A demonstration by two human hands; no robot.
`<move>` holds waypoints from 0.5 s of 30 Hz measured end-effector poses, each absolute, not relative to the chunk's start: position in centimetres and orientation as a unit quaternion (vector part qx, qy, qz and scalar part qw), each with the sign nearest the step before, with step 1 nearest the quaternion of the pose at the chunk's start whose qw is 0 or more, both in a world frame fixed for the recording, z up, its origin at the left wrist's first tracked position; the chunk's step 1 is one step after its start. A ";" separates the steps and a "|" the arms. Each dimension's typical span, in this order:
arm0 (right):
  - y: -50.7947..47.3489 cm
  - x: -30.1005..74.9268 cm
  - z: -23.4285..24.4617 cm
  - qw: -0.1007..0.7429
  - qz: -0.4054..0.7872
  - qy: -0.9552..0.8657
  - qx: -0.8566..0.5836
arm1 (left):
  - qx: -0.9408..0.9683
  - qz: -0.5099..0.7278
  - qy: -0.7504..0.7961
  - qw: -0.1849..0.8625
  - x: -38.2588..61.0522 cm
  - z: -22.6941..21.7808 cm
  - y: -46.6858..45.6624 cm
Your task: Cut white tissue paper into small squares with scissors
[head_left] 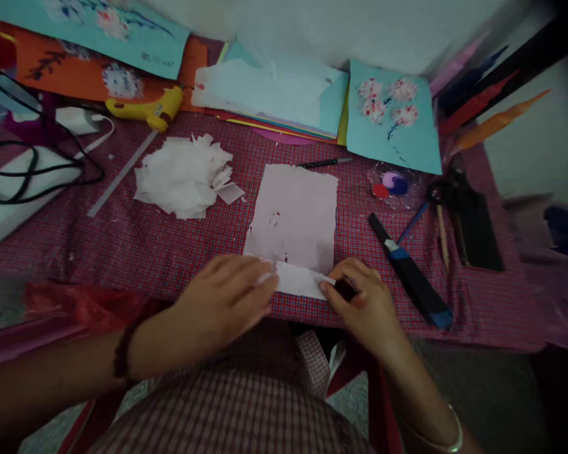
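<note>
Fingers (336, 300) of right hand (372, 312) were pinched on white paper (298, 279), laid crosswise at near edge of pale sheet (296, 205); left end was covered by left hand (218, 302), grip unclear.

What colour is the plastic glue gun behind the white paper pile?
The plastic glue gun is yellow; head view shows it best.

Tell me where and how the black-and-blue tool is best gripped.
The black-and-blue tool is probably best gripped around its wider near section, from the near side with the right hand: it lies slantwise, narrower end pointing away.
</note>
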State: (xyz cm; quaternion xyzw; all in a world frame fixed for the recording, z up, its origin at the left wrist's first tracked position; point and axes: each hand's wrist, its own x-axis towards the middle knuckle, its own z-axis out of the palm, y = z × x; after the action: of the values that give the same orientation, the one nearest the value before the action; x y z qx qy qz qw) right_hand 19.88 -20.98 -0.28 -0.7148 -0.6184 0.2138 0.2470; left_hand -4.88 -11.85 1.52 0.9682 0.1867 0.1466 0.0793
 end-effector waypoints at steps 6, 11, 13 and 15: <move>-21.1 19.7 -0.3 0.258 0.212 -0.614 -0.715 | 0.982 0.108 0.130 0.088 -3.4 -0.2 -15.6; -21.4 19.8 -0.8 0.275 0.214 -0.615 -0.708 | 0.962 0.157 0.160 0.158 -4.3 1.1 -14.6; -21.5 19.9 -1.1 0.280 0.214 -0.615 -0.705 | 0.933 0.198 0.220 0.205 -4.8 2.0 -12.8; -21.5 20.0 -1.4 0.284 0.208 -0.617 -0.704 | 0.900 0.170 0.306 0.261 -5.0 2.7 -10.4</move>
State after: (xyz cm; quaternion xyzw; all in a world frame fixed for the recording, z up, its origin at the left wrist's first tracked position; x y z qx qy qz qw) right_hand 20.01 -21.50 -1.41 -0.7042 -0.6166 0.2079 0.2841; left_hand -5.03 -10.35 2.67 0.8996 0.3060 0.1697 0.2613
